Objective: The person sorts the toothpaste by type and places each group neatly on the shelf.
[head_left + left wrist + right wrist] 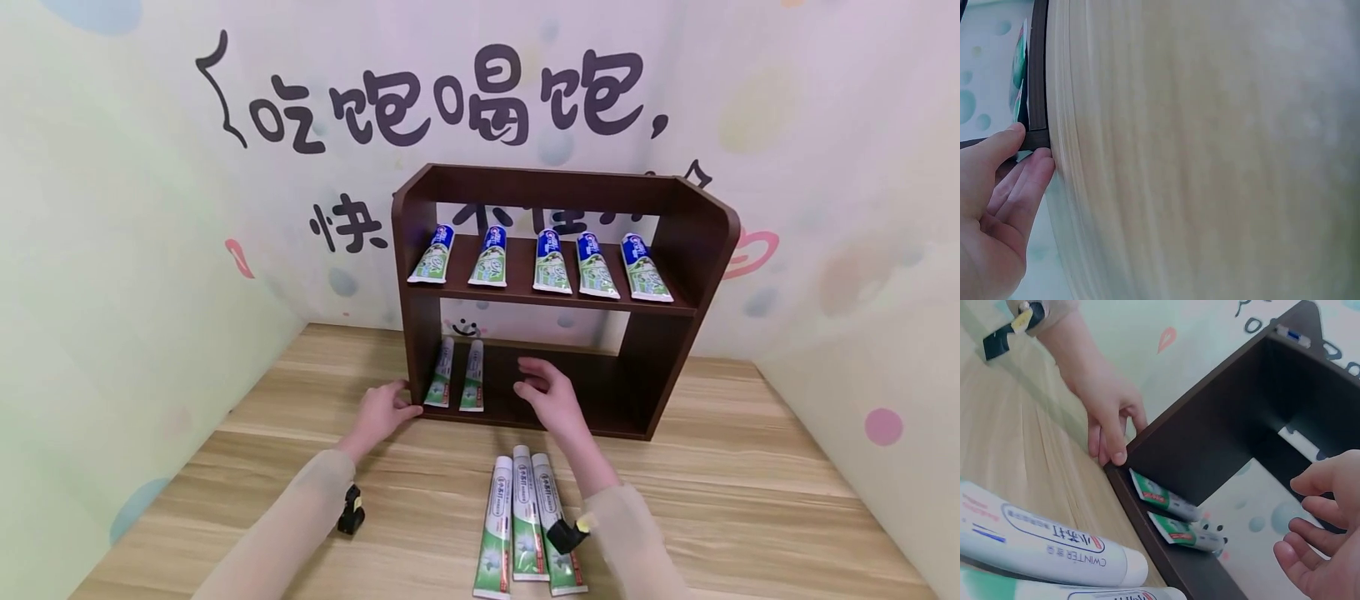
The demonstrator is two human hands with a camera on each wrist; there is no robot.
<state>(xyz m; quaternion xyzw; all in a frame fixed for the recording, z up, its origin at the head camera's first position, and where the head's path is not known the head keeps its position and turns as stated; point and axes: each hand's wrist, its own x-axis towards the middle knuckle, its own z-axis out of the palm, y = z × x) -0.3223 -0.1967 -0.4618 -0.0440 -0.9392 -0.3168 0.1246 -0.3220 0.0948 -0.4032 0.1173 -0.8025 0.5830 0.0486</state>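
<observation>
My left hand pinches the lower left corner of the dark brown shelf between thumb and fingers. Two small green-and-grey tubes lie side by side at the left of its lower level. To their right, my right hand hovers in front of that level, fingers loosely bent and apart, with nothing in them. Several blue-and-green tubes stand in a row on the upper level.
Three white-and-green tubes lie close together on the wooden table in front of the shelf, near my right forearm. Behind the shelf is a wall with large black writing; more walls stand at both sides.
</observation>
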